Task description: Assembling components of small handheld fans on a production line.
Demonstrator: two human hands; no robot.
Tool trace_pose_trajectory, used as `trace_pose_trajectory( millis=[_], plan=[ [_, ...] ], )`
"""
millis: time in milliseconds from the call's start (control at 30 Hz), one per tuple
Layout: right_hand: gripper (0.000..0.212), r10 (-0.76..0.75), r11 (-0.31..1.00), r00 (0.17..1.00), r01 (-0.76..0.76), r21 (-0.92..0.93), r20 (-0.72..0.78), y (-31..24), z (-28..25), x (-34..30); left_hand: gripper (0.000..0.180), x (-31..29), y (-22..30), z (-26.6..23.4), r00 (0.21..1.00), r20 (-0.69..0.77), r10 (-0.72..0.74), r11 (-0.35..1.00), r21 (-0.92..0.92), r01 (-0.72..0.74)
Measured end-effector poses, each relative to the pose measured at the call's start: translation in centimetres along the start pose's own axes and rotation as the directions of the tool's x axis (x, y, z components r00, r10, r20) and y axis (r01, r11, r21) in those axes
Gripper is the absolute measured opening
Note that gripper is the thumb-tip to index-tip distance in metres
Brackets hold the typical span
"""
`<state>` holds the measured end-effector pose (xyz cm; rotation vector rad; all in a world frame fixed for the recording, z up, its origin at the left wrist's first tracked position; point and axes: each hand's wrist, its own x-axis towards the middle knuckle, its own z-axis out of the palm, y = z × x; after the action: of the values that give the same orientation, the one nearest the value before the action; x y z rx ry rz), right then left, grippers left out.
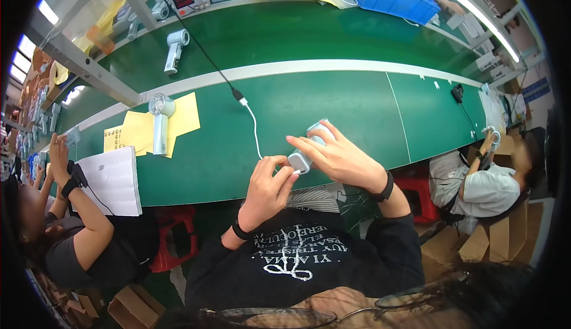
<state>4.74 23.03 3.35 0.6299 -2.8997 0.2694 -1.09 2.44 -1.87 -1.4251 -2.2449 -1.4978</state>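
One pale blue handheld fan [300,161] is up in the hands, just inside the near edge of the worktop [351,97] and about midway along it; whether any part of it touches the green surface cannot be told. The right grip [340,153] is closed over the fan's body, fingers laid across it, while the left grip [266,181] pinches a small white plug [295,172] between thumb and fingertips at the fan's base end. The work looks partway along: the white cable [256,128] is joined to the black cord [205,57] over the worktop, and the plug is right at the fan. Its seating is the part left in doubt; the fingers hide whether it is fully in, and no lit sign on the fan can be made out. A second fan [160,139] lies on yellow sheets [188,115] toward the worktop's left end, with no cable visible on it. As for looks, the held fan has a smooth, rounded shell, its base end turned toward the near edge and slightly left, its other end toward the far edge. The right grip covers much of its middle, and no crack shows on what is visible
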Motion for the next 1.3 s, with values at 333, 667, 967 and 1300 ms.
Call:
trace_pose_trajectory(
  millis=[333, 667, 967, 1300],
  plan=[
    [0.049, -0.047, 0.998, 0.996, 0.044, 0.035, 0.077, 0.1, 2.4, 1.2, 0.007, -0.9, -0.4, -1.3, 0.988, 0.153, -0.006, 0.926, 0.374, -0.053],
    [0.056, -0.034, 0.997, 0.989, 0.023, 0.079, 0.143, 0.3, 4.7, 2.9, 0.007, -1.8, -3.0, 0.0, 0.989, 0.136, -0.065, 0.914, 0.406, 0.005],
    [0.083, 0.179, 0.978, 0.979, -0.188, -0.093, -0.101, 2.4, 3.9, 0.7, 0.014, -2.5, -4.6, -0.2, 0.984, 0.049, -0.173, 0.975, 0.147, 0.164],
    [0.071, 0.478, 0.72, 0.862, -0.272, 0.638, -0.171, 3.6, 4.2, -1.4, 0.017, -2.4, -3.5, -1.4, 0.97, 0.024, -0.24, 0.971, -0.016, 0.241]
  ],
)
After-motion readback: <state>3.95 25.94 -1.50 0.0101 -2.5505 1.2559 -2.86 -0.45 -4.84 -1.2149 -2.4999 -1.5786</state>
